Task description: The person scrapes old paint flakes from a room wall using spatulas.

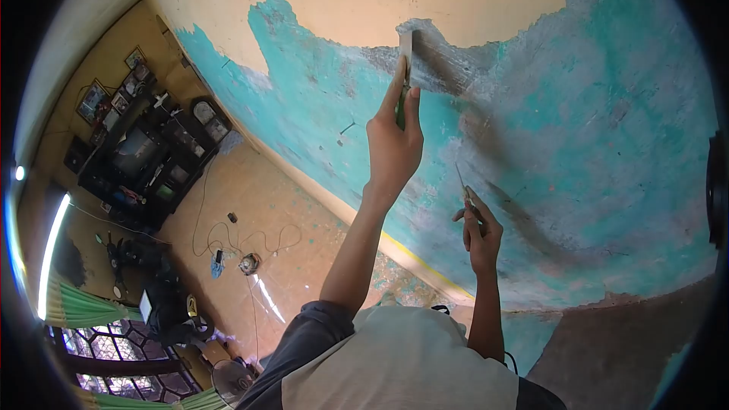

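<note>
My left hand [396, 140] grips a scraper [406, 47] by its green handle, fingers stretched along it. The flat metal blade is up against the wall [547, 144], at the lower edge of the cream paint [463, 0], where a loosened grey flap curls. Lower and to the right, my right hand [481, 237] is closed around a thin pointed tool [462, 179], its tip directed up at the turquoise surface. That tool's exact kind I cannot tell. Both arms cast shadows on the wall.
Paint flakes lie on the floor [235, 197] along the wall's foot. Cables and a small round device [249, 263] are on the floor. A dark TV cabinet [144, 152] stands at the far left, with a motorcycle [163, 288] and a fan [231, 380] nearer. A nail [348, 129] juts from the wall.
</note>
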The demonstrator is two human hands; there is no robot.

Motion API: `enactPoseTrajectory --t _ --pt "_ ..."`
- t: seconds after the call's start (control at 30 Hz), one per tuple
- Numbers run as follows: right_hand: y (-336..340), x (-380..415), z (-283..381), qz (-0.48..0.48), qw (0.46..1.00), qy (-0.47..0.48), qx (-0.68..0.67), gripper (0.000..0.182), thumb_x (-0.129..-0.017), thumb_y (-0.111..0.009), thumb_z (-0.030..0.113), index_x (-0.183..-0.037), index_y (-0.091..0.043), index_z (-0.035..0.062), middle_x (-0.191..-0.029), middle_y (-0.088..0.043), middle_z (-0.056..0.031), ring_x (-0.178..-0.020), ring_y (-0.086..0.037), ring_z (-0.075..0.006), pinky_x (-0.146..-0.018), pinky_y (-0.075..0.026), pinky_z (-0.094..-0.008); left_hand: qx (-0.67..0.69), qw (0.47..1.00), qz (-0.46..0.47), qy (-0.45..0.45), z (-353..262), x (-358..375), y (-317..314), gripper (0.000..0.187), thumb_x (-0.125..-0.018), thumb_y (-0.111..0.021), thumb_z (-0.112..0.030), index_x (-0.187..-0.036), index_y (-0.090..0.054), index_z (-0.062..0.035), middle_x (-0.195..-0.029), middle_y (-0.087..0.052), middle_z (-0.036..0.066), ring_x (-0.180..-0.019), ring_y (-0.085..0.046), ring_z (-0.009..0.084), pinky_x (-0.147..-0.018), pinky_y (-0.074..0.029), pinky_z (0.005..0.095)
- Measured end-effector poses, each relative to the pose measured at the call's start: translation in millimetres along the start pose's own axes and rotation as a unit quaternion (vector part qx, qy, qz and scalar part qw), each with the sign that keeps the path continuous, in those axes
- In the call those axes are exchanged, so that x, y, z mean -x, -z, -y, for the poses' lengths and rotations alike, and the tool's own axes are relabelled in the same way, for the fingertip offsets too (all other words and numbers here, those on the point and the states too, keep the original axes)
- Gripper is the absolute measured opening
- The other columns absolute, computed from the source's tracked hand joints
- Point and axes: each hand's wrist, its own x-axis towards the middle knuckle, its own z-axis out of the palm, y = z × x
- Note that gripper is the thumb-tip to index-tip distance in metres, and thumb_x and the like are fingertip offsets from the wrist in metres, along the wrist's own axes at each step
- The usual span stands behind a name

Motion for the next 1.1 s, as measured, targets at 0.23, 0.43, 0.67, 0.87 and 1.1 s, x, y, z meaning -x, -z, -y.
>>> enactPoseTrajectory --t 0.23,0.43,0.67,0.87,1.1 --pt "-3 4 -5 0.005 1.000 -0.009 -0.002 0.043 -0.107 -0.061 0.018 -0.150 -0.059 0.0084 -0.088 -0.072 -0.0032 -0.050 -0.036 0.0003 -0.044 -0.030 -0.0201 -0.045 0.999 0.007 -0.009 -7 -7 6 0.046 -0.110 -0.055 -0.015 -0.154 -0.050 -0.0024 -0.125 -0.072 0.028 -0.067 -0.054 0.0092 -0.060 -0.050 0.0309" --pt "-1 4 -3 0.003 1.000 -0.010 0.000 0.043 -0.107 -0.060 0.016 -0.150 -0.059 0.0085 -0.088 -0.072 -0.0028 -0.051 -0.037 0.0007 -0.045 -0.031 -0.0199 -0.024 0.990 -0.040 -0.132 12 2 -6 0.047 -0.112 -0.053 -0.025 -0.157 -0.051 -0.0125 -0.065 -0.047 0.001 -0.058 -0.032 0.0050 -0.050 -0.030 0.0298" --pt "1 5 -4 0.009 1.000 -0.011 0.004 0.042 -0.107 -0.060 0.015 -0.149 -0.060 0.0082 -0.088 -0.072 -0.0028 -0.052 -0.037 0.0009 -0.046 -0.031 -0.0192 -0.012 0.999 -0.016 -0.029 -3 -5 4 0.046 -0.113 -0.053 -0.023 -0.156 -0.051 -0.0080 -0.065 -0.046 -0.003 -0.059 -0.030 0.0042 -0.050 -0.028 0.0273" --pt "-3 4 -10 0.001 1.000 -0.009 0.002 0.042 -0.108 -0.059 0.015 -0.148 -0.060 0.0061 -0.088 -0.073 -0.0063 -0.047 -0.035 -0.0002 -0.042 -0.029 -0.0199 -0.058 0.996 -0.002 -0.074 21 14 -5 0.046 -0.111 -0.051 -0.012 -0.155 -0.049 -0.0023 -0.125 -0.070 0.031 -0.061 -0.046 0.0074 -0.052 -0.043 0.0302" --pt "-2 6 -11 0.007 1.000 -0.004 -0.003 0.042 -0.108 -0.059 0.015 -0.148 -0.060 0.0059 -0.088 -0.072 -0.0058 -0.048 -0.035 -0.0002 -0.043 -0.030 -0.0204 -0.052 0.998 0.025 0.011 13 12 7 0.047 -0.113 -0.051 -0.025 -0.155 -0.051 -0.0041 -0.094 -0.056 0.013 -0.060 -0.042 0.0065 -0.053 -0.037 0.0283"
